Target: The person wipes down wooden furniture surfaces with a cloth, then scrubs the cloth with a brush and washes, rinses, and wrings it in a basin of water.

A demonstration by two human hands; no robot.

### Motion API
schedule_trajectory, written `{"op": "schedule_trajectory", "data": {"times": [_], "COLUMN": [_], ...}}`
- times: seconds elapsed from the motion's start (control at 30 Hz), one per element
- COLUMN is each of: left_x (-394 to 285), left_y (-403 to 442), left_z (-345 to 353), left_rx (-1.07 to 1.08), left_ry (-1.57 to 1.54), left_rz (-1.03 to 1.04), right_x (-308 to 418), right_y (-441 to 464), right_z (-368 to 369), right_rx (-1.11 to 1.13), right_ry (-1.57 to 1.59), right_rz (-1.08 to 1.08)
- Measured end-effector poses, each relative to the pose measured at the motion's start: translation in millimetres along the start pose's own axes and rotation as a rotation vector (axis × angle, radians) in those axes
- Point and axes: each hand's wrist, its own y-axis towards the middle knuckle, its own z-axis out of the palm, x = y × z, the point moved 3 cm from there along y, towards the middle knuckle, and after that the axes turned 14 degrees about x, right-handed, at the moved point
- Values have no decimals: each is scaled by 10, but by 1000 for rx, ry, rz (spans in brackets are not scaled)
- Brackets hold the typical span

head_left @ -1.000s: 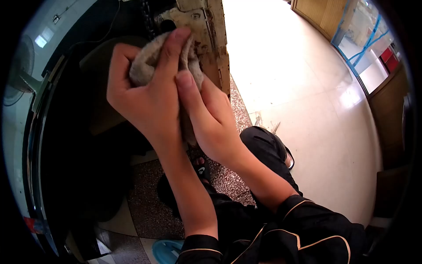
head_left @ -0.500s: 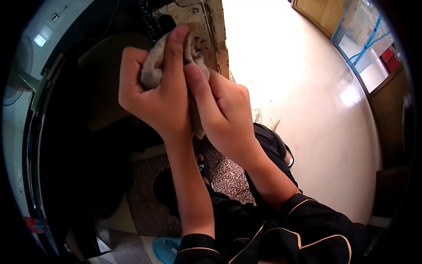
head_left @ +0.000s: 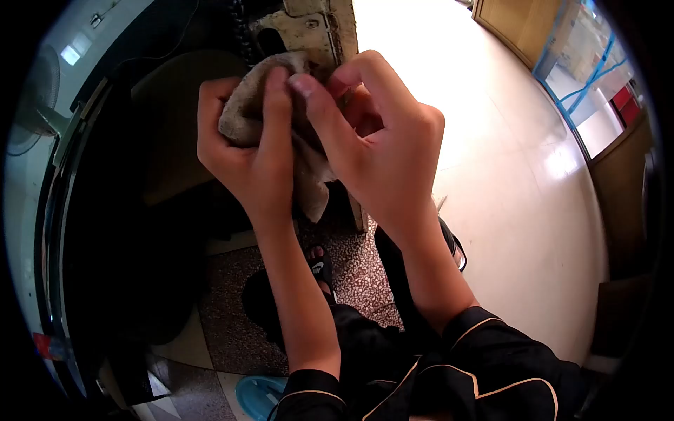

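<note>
Near the worn panel (head_left: 298, 31), the left hand (head_left: 263, 165) squeezes a cloth (head_left: 241, 128). The right hand (head_left: 390, 151) curls at its edge; nobody can tell if it grips. The cloth looks soft, light and floppy, best held by its fat left fold.

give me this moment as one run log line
left hand: holding crumpled cloth | right hand: thumb at cloth, fingers curled | behind: worn panel | below: blue plastic item
</note>
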Motion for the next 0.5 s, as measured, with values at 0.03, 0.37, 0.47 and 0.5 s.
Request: {"op": "schedule_trajectory", "data": {"times": [0.03, 0.37, 0.47, 0.5], "left_x": [-13, -167, -168, -158], "left_y": [25, 77, 84, 100], "left_z": [-8, -59, -9, 8], "left_rx": [61, 152, 101, 75], "left_ry": [-25, -17, 42, 67], "left_rz": [20, -199, 2, 9], "right_x": [8, 177, 251, 251], "right_y": [23, 158, 254, 312], "right_z": [3, -52, -39, -33], "right_rx": [-12, 181, 170, 183], "right_ry": [-6, -173, -259, -271], "right_rz": [4, -5, -89, -97]}}
